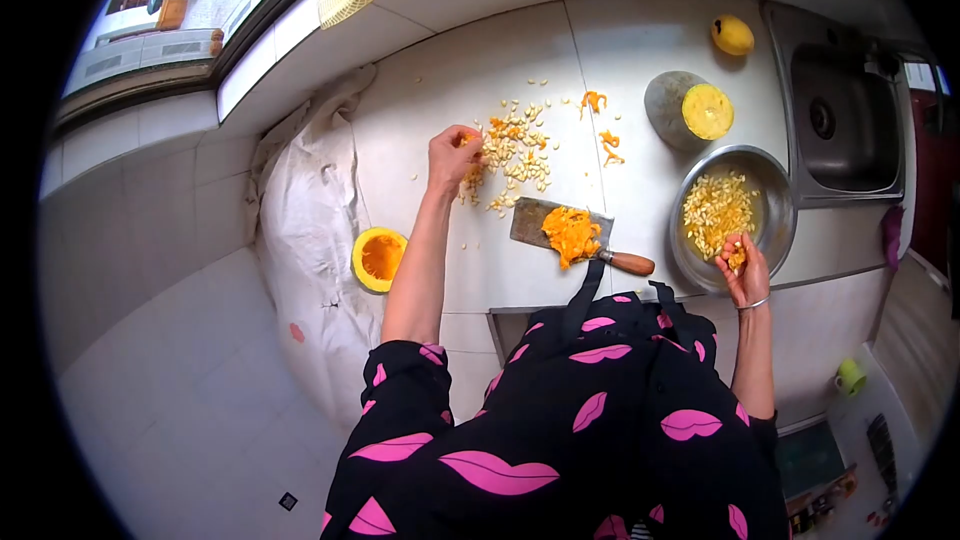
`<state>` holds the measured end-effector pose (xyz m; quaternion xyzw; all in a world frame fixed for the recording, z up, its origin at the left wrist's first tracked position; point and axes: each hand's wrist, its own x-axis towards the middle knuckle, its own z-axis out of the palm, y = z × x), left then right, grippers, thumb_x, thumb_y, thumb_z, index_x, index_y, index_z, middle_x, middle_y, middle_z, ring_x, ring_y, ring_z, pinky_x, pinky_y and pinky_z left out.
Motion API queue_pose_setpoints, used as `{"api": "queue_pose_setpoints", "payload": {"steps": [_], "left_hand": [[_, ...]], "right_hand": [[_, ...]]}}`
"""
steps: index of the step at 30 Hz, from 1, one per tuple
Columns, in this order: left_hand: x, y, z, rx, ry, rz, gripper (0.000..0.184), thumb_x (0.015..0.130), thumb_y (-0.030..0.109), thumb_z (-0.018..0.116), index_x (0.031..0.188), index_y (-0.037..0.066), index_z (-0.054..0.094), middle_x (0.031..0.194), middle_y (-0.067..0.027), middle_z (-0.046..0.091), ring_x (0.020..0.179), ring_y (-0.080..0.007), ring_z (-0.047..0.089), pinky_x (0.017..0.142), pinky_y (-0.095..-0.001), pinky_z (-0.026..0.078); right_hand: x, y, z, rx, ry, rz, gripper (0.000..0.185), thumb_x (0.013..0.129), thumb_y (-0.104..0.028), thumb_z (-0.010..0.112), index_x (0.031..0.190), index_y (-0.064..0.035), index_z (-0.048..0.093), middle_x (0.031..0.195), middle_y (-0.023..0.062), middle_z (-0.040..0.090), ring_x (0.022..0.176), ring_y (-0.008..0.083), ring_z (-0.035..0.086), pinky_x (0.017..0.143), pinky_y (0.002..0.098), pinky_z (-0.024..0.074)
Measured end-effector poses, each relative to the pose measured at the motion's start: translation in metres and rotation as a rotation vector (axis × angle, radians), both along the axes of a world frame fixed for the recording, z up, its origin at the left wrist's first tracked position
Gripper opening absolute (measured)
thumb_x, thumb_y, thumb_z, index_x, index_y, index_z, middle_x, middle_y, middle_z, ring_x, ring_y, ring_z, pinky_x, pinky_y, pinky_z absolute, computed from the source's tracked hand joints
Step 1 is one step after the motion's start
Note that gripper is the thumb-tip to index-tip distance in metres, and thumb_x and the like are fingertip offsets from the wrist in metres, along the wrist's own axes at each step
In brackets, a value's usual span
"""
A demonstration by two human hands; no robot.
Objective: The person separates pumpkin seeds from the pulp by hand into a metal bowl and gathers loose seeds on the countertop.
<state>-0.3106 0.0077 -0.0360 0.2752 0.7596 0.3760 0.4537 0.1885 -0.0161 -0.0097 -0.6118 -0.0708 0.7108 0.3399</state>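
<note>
My left hand (455, 156) is at the left edge of a loose pile of pumpkin seeds (525, 155) on the counter, fingers curled together; what they hold, if anything, is hidden. Over the near rim of a metal bowl (683, 258), my right hand (744, 272) has its fingers bent around a small clump of orange, pulpy seeds (737, 258). Many pale seeds (718, 210) lie inside the bowl. Between my hands, a cleaver (530, 221) rests flat, its wooden handle pointing right, with orange pumpkin pulp (572, 234) heaped on the blade.
A hollowed pumpkin half (380, 258) sits left, beside a whitish cloth (310, 210). Behind the bowl stands a cut pumpkin piece (672, 110), with a yellow fruit (733, 35) farther back. The sink (840, 130) is at right. Pulp scraps (610, 147) lie mid-counter.
</note>
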Motion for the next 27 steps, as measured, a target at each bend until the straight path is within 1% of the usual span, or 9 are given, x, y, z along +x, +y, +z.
{"api": "queue_pose_setpoints", "payload": {"steps": [2, 6, 10, 13, 14, 18, 21, 24, 27], "left_hand": [[-0.008, -0.010, 0.011, 0.029, -0.040, -0.002, 0.008, 0.076, 0.001, 0.061, 0.084, -0.001, 0.061, 0.071, -0.0037, 0.059, 0.058, -0.0096, 0.056, 0.054, -0.0222, 0.048], [-0.014, -0.035, 0.005, -0.005, -0.040, 0.078, 0.009, 0.076, 0.001, 0.060, 0.084, -0.001, 0.061, 0.071, -0.0037, 0.058, 0.057, -0.0095, 0.054, 0.053, -0.0214, 0.046], [-0.016, -0.056, -0.032, -0.091, 0.190, 0.044, 0.013, 0.074, 0.003, 0.063, 0.086, 0.000, 0.062, 0.068, -0.0036, 0.058, 0.057, -0.0099, 0.055, 0.051, -0.0222, 0.045], [-0.014, -0.058, -0.053, -0.050, 0.427, -0.052, 0.020, 0.069, 0.011, 0.066, 0.087, 0.002, 0.064, 0.074, -0.0095, 0.063, 0.067, -0.0194, 0.061, 0.064, -0.0303, 0.049], [-0.012, -0.058, -0.060, -0.012, 0.504, -0.097, 0.022, 0.068, 0.012, 0.067, 0.088, 0.003, 0.064, 0.081, -0.0145, 0.064, 0.075, -0.0286, 0.062, 0.072, -0.0352, 0.049], [0.003, -0.047, -0.054, -0.111, 0.750, -0.232, 0.022, 0.065, 0.012, 0.066, 0.086, 0.004, 0.063, 0.085, -0.0173, 0.063, 0.082, -0.0357, 0.060, 0.076, -0.0401, 0.048], [-0.001, -0.048, -0.058, -0.088, 0.719, -0.242, 0.023, 0.065, 0.012, 0.066, 0.087, 0.004, 0.063, 0.080, -0.0154, 0.063, 0.074, -0.0308, 0.062, 0.069, -0.0370, 0.049], [-0.011, -0.052, -0.047, -0.201, 0.374, -0.105, 0.019, 0.068, 0.009, 0.064, 0.085, 0.002, 0.061, 0.075, -0.0107, 0.062, 0.064, -0.0206, 0.061, 0.059, -0.0302, 0.048], [0.001, -0.052, -0.009, -0.059, 0.052, 0.042, 0.013, 0.071, 0.004, 0.062, 0.083, 0.001, 0.060, 0.073, -0.0060, 0.060, 0.059, -0.0116, 0.057, 0.054, -0.0229, 0.045]], "right_hand": [[-0.002, 0.000, 0.000, 0.006, 0.006, 0.008, 0.030, 0.092, -0.030, 0.050, 0.091, -0.0018, 0.057, 0.073, 0.0038, 0.056, 0.065, 0.0118, 0.058, 0.061, 0.0268, 0.0558], [-0.006, 0.000, 0.003, -0.003, 0.010, 0.014, 0.030, 0.093, -0.031, 0.050, 0.092, -0.0019, 0.057, 0.073, 0.0039, 0.056, 0.065, 0.0121, 0.057, 0.061, 0.0274, 0.0553], [-0.008, -0.001, 0.006, -0.001, 0.005, 0.022, 0.030, 0.093, -0.031, 0.049, 0.091, -0.0020, 0.057, 0.073, 0.0038, 0.056, 0.065, 0.0121, 0.057, 0.061, 0.0274, 0.0553], [-0.006, -0.004, 0.006, -0.008, -0.012, 0.009, 0.029, 0.093, -0.030, 0.049, 0.091, -0.0023, 0.057, 0.073, 0.0035, 0.056, 0.064, 0.0120, 0.058, 0.061, 0.0271, 0.0553], [-0.005, -0.005, 0.006, -0.010, -0.016, 0.005, 0.029, 0.093, -0.030, 0.049, 0.091, -0.0023, 0.057, 0.073, 0.0034, 0.056, 0.064, 0.0120, 0.058, 0.061, 0.0270, 0.0553], [-0.005, -0.008, 0.005, -0.018, -0.011, -0.004, 0.029, 0.093, -0.030, 0.049, 0.091, -0.0024, 0.057, 0.073, 0.0036, 0.057, 0.063, 0.0122, 0.058, 0.060, 0.0270, 0.0554], [-0.005, -0.010, 0.003, -0.023, 0.004, -0.013, 0.029, 0.093, -0.030, 0.049, 0.091, -0.0024, 0.056, 0.073, 0.0039, 0.057, 0.063, 0.0123, 0.058, 0.060, 0.0271, 0.0554], [-0.004, -0.012, 0.002, -0.014, 0.016, -0.011, 0.029, 0.093, -0.031, 0.049, 0.092, -0.0024, 0.056, 0.073, 0.0039, 0.057, 0.064, 0.0122, 0.058, 0.061, 0.0270, 0.0552], [-0.003, -0.012, 0.003, -0.013, 0.023, -0.003, 0.029, 0.093, -0.031, 0.049, 0.092, -0.0022, 0.056, 0.075, 0.0041, 0.057, 0.066, 0.0121, 0.058, 0.063, 0.0270, 0.0550]]}}
